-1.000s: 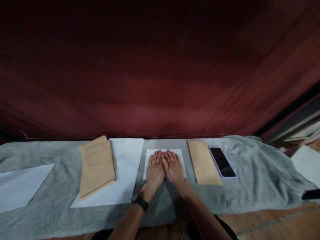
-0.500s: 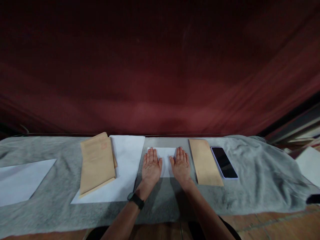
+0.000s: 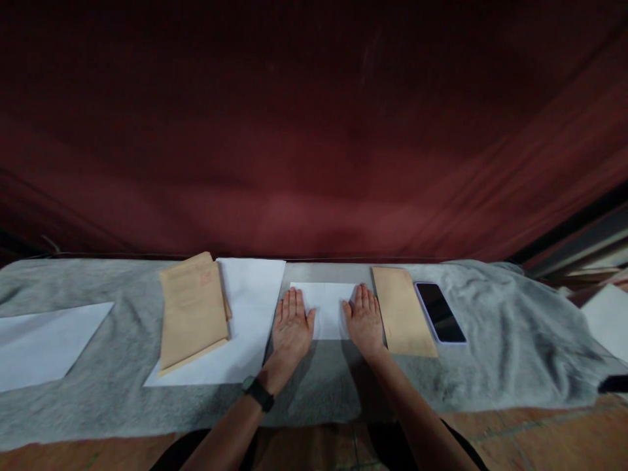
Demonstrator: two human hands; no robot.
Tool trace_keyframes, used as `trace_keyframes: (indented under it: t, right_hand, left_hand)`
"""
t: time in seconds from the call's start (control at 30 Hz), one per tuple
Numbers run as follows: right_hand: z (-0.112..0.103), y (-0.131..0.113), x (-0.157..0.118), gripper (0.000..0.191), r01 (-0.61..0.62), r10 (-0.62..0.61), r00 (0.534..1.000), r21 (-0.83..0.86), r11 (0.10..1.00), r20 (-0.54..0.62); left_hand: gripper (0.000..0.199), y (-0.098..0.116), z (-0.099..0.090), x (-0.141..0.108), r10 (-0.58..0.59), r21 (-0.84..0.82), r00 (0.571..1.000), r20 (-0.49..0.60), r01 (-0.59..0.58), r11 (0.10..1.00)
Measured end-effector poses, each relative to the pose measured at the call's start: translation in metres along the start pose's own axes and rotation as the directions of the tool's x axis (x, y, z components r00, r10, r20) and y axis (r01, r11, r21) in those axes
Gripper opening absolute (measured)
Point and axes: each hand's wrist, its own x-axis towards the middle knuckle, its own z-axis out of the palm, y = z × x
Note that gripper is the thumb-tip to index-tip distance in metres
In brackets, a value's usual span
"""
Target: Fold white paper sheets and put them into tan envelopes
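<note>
A small white paper lies on the grey cloth in front of me. My left hand rests flat, palm down, over the paper's left end, thumb out to the side. Over its right end lies my right hand, also flat with fingers extended. Neither hand grips anything. Close to the right hand is a single brown envelope. Left of my left hand, several brown envelopes are stacked on larger white sheets.
A phone in a purple case lies right of the single envelope. Another white sheet is at the far left, and white paper shows at the far right. A dark red surface rises behind the cloth.
My hands have slid apart along the small paper, the left one leftward and the right one rightward, uncovering more of its middle. The view has shifted slightly.
</note>
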Motion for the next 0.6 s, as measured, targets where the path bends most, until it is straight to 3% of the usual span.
trace_keyframes:
  t: [0.1, 0.3, 0.6]
  right_hand:
    - [-0.006, -0.008, -0.003, 0.06, 0.039, -0.04, 0.999, 0.044, 0.998, 0.026]
    - [-0.015, -0.04, -0.022, 0.056, 0.296, -0.34, 0.93, 0.265, 0.918, 0.137]
    - [-0.014, -0.027, -0.029, 0.059, 0.266, -0.281, 0.95, 0.117, 0.957, 0.135]
  left_hand:
    - [0.062, 0.006, -0.003, -0.004, 0.03, 0.003, 0.999, 0.025, -0.03, 1.0]
    - [0.065, 0.025, -0.002, -0.022, 0.286, -0.029, 0.953, 0.098, -0.284, 0.958]
    - [0.06, 0.016, -0.005, -0.023, 0.247, -0.027, 0.964, 0.1, -0.246, 0.969]
